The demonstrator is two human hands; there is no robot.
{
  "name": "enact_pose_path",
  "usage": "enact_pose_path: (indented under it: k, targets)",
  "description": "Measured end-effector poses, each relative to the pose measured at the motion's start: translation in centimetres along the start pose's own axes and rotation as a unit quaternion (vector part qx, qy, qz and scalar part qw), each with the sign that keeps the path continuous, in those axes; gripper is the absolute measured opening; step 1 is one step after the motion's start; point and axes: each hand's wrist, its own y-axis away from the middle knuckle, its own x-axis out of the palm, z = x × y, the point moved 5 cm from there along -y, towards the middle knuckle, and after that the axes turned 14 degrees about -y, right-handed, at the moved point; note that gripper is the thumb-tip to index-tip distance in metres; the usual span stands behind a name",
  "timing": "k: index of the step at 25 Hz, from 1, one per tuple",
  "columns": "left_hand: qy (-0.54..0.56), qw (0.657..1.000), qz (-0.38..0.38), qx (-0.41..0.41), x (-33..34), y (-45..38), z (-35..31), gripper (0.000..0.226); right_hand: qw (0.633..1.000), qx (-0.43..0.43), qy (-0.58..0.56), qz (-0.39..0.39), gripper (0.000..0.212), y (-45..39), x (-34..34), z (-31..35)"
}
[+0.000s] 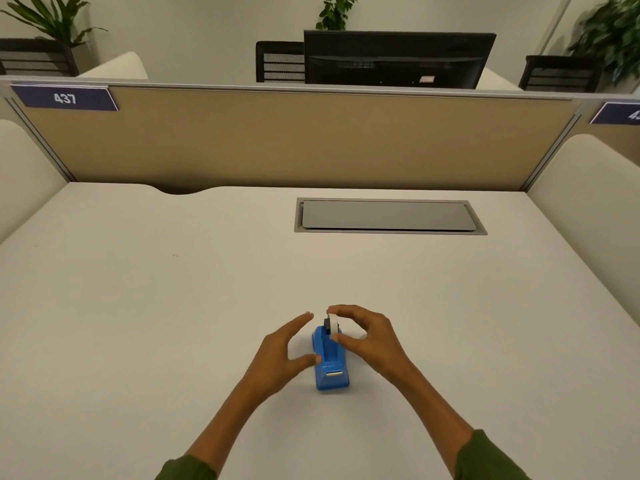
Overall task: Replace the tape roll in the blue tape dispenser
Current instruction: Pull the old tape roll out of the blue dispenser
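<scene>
Near the counter's [138,306] front edge, the right hand [367,336] pinched the tape roll [333,323] half-seated in the blue dispenser [330,362] while the left hand [282,355], spread open, touched its side, so the swap looked unfinished.

White numerals "437" stand on a dark blue rectangular sign [64,97] fixed to the top rail of the tan fabric desk partition [298,140] at the upper left of the frame. A second dark blue sign [620,114] at the right edge is cut off, showing only a "4" and part of another digit. No other writing is legible.
</scene>
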Motion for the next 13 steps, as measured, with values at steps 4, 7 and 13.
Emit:
enact_pose_path:
  k: [4,7,13]
  targets:
    - [0.141,0.989,-0.054,-0.008,-1.4,0.1,-1.8,0.033,0.998,-0.013,-0.054,0.018,0.043,0.6,0.0,1.8]
    - [0.195,0.978,-0.075,-0.013,-1.6,0.1,-2.7,0.027,0.997,-0.003,-0.069,0.019,0.041,1.0,0.0,2.9]
    - [0.290,0.954,-0.064,-0.037,-1.6,0.1,-2.8,0.025,0.991,-0.004,-0.129,0.021,0.035,1.2,-0.3,4.1]
